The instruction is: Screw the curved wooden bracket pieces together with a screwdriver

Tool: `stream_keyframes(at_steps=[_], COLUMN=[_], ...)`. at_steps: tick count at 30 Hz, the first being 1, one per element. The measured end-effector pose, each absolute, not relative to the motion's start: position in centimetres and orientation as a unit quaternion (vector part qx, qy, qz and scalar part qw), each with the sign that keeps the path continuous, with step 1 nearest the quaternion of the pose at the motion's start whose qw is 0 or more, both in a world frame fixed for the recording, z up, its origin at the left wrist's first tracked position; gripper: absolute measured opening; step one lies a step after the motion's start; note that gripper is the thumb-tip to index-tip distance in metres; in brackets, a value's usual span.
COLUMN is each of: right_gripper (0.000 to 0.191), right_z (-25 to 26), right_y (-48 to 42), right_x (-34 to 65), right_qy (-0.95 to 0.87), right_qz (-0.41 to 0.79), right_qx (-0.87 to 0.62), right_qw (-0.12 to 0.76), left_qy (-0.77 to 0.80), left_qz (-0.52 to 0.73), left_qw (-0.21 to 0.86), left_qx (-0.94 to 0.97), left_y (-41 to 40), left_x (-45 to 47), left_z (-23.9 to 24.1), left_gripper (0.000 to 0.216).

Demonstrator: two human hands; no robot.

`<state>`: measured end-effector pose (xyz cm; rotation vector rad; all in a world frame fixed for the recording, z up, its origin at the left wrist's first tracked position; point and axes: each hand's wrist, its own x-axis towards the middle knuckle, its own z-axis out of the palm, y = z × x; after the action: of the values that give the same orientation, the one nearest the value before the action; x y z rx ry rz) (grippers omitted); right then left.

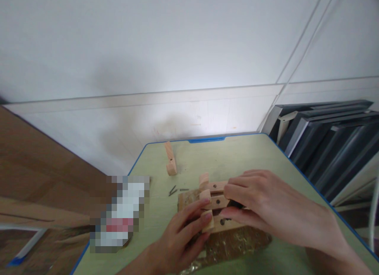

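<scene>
Steadying three notched wood blocks point(212, 202) w/ L hand point(189, 223) while working over them w/ R hand point(254, 192), nr the near edge of the table point(237, 156), a bit right of its middle, atop a brown taped board point(227, 243). Bending L fingers over the rounded ends of the middle & near blocks; def. touching, but can't tell if pinching or just pressing. Pinching a small dark item point(235, 204) btwn R thumb & fingers, mostly hidden; can't ID exact kind, poss. a tool.

For good work, press the rounded ends down flat on the board w/ equal push, to stop any rocking. Check the far block esp.: not under L fingertips, so prob. freest to slip. Leave the dark round marks point(222, 222) in plain sight for aim (holes or sunk heads, can't tell which). Hold the dark item square to the wood & use small wrist moves, not arm force. Tuck L fingertips well clear of the R side, in case of a slip.

Mind the thin dark fasteners point(172, 190) just left of the blocks, screws or nails, too small to say; avoid brushing them toward the left edge w/ L sleeve or forearm. Also note a fourth block point(171, 166) of like shape, nr the far-left corner, well apart from both hands, plus a pixelated pack point(127, 204) along the left edge.
</scene>
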<state>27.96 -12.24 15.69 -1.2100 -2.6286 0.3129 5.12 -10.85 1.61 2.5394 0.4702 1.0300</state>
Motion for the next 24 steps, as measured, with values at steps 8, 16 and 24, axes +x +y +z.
stream_keyframes(at_steps=[8,16,24], right_gripper=[0.019,0.038,0.020], right_z=[16.7,17.0,16.5], right_y=[-12.2,-11.5,-12.0], right_x=[29.1,29.7,29.6], right_qy=[-0.926,-0.926,-0.924], right_qz=[0.192,0.221,0.169], right_qx=[-0.307,-0.280,-0.318], right_qw=[0.106,0.120,0.126], left_qy=[0.156,0.157,0.156], left_qz=[0.361,0.359,0.359], left_qw=[0.179,0.188,0.184], left_qx=[0.902,0.901,0.901], left_y=[-10.7,-10.6,-10.7], left_x=[5.0,5.0,5.0], left_z=[1.5,1.3,1.4], left_gripper=[0.058,0.060,0.059])
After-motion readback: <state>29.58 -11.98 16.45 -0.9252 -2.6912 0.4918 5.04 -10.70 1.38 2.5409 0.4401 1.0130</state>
